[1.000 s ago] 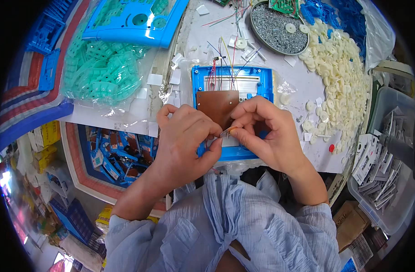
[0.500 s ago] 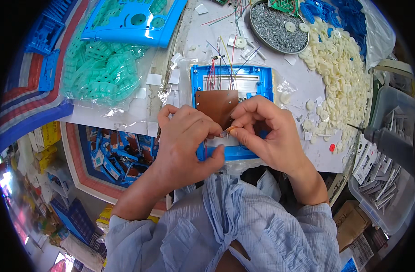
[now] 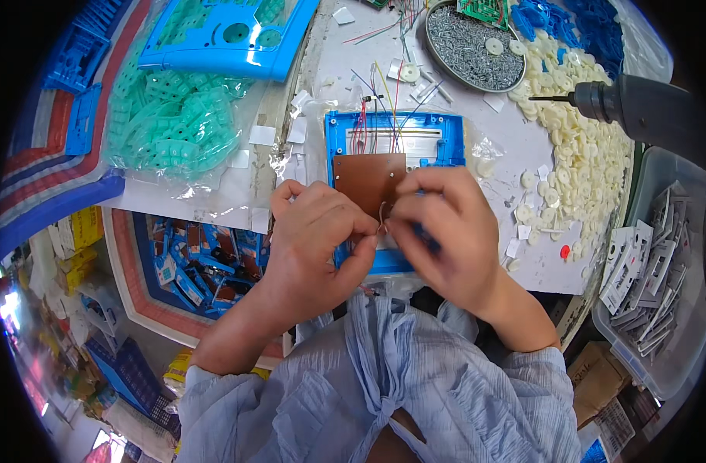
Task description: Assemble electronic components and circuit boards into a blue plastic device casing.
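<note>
A blue plastic casing (image 3: 452,131) lies in front of me on a plastic bag, with a brown circuit board (image 3: 368,179) across its middle. Over the board's lower right corner, my left hand (image 3: 314,251) is closed, thumb and forefinger pinching a thin wire (image 3: 381,217). Facing it, my right hand (image 3: 457,247) is slightly blurred, its thumb and fingertips closed on the same wire. The wire bends in a small loop between the hands, and its ends are hidden. Several coloured wires (image 3: 378,96) stick out beyond the casing's far edge.
A dark electric screwdriver (image 3: 631,108) hangs at the right, over cream plastic discs (image 3: 584,166). Behind the casing stands a round dish of screws (image 3: 476,79). Bagged green keypads (image 3: 175,116) lie at left, a blue cover (image 3: 214,58) on top. A clear bin (image 3: 658,359) holds grey parts.
My right hand has turned, and its fingers have shifted at the wire. My left thumb has come up to its forefinger. The hanging screwdriver has swung toward the far side.
</note>
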Motion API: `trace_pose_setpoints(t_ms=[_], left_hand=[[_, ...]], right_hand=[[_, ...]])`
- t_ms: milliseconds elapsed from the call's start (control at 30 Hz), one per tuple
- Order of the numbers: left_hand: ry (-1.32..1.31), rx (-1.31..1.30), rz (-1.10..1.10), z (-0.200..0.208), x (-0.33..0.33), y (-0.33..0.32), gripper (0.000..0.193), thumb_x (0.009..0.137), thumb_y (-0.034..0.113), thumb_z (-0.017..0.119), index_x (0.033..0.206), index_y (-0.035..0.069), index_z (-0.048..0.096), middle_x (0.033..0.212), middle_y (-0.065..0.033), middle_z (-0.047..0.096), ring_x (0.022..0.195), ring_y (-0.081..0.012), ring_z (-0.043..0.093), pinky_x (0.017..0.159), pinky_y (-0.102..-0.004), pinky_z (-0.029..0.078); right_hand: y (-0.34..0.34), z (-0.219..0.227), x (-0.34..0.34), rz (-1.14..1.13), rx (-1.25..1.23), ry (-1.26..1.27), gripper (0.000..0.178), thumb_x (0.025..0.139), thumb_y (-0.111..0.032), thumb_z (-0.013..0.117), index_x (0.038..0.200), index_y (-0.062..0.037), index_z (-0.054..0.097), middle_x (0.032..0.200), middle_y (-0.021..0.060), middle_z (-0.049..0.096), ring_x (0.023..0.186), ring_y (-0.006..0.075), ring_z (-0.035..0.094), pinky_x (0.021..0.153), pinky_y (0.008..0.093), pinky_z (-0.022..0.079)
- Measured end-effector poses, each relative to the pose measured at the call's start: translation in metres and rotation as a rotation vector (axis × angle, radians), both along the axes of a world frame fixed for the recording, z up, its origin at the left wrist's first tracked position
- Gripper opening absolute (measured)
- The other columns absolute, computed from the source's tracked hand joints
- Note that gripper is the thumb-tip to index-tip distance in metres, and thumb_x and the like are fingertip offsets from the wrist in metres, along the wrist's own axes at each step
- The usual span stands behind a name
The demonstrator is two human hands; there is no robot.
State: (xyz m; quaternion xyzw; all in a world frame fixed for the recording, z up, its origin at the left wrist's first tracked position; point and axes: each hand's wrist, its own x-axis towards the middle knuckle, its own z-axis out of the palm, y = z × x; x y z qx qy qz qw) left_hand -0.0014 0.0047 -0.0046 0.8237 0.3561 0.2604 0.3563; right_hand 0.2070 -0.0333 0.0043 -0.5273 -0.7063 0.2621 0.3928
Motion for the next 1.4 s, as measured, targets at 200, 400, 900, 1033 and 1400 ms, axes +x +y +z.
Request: trace_pose_setpoints(t_ms=[200, 400, 900, 1033, 1400], left_hand=[[0.007, 0.082, 0.018, -0.002, 0.004, -0.005, 0.019, 0.074, 0.003, 0.075, 0.084, 0.015, 0.064, 0.081, 0.0021, 0.061, 0.082, -0.0194, 0.059, 0.084, -0.0434, 0.03], [0.002, 0.199, 0.027, 0.002, 0.008, -0.006, 0.018, 0.076, -0.002, 0.073, 0.089, 0.009, 0.069, 0.079, -0.0025, 0.063, 0.077, -0.0232, 0.06, 0.077, -0.0372, 0.041], [-0.155, -1.29, -0.048, 0.025, -0.01, 0.029, 0.016, 0.098, -0.001, 0.063, 0.113, -0.005, 0.066, 0.093, -0.0076, 0.073, 0.079, -0.0093, 0.07, 0.071, -0.0232, 0.059], [-0.043, -1.045, -0.077, 0.023, -0.011, 0.026, 0.015, 0.097, -0.001, 0.064, 0.112, -0.005, 0.066, 0.096, -0.0078, 0.074, 0.079, -0.0081, 0.069, 0.068, -0.0241, 0.057], [0.151, -0.207, 0.087, 0.021, 0.003, -0.017, 0.017, 0.088, -0.003, 0.069, 0.103, 0.001, 0.063, 0.08, -0.013, 0.064, 0.066, -0.0273, 0.064, 0.059, -0.0369, 0.05]], right_hand=[[-0.01, 0.009, -0.002, 0.048, 0.043, -0.113, 0.032, 0.072, -0.001, 0.077, 0.103, -0.0051, 0.073, 0.097, 0.007, 0.066, 0.085, 0.0266, 0.062, 0.066, 0.0351, 0.053], [-0.013, -0.001, -0.002, 0.046, 0.159, -0.164, 0.029, 0.07, -0.004, 0.08, 0.098, -0.0031, 0.071, 0.099, 0.0072, 0.068, 0.083, 0.0254, 0.064, 0.066, 0.0329, 0.054], [-0.007, -0.016, 0.005, 0.333, 0.414, -0.23, 0.027, 0.065, -0.012, 0.077, 0.091, -0.0065, 0.073, 0.101, 0.0073, 0.071, 0.088, 0.0248, 0.066, 0.063, 0.0298, 0.056], [-0.006, -0.021, 0.007, 0.313, 0.468, -0.302, 0.028, 0.062, -0.013, 0.078, 0.089, -0.0083, 0.075, 0.097, 0.0031, 0.069, 0.083, 0.0229, 0.061, 0.063, 0.0298, 0.053], [0.002, -0.02, 0.005, 0.373, 0.419, -0.398, 0.023, 0.06, -0.017, 0.068, 0.08, -0.0071, 0.072, 0.085, 0.0016, 0.057, 0.091, 0.0226, 0.057, 0.082, 0.0375, 0.049]])
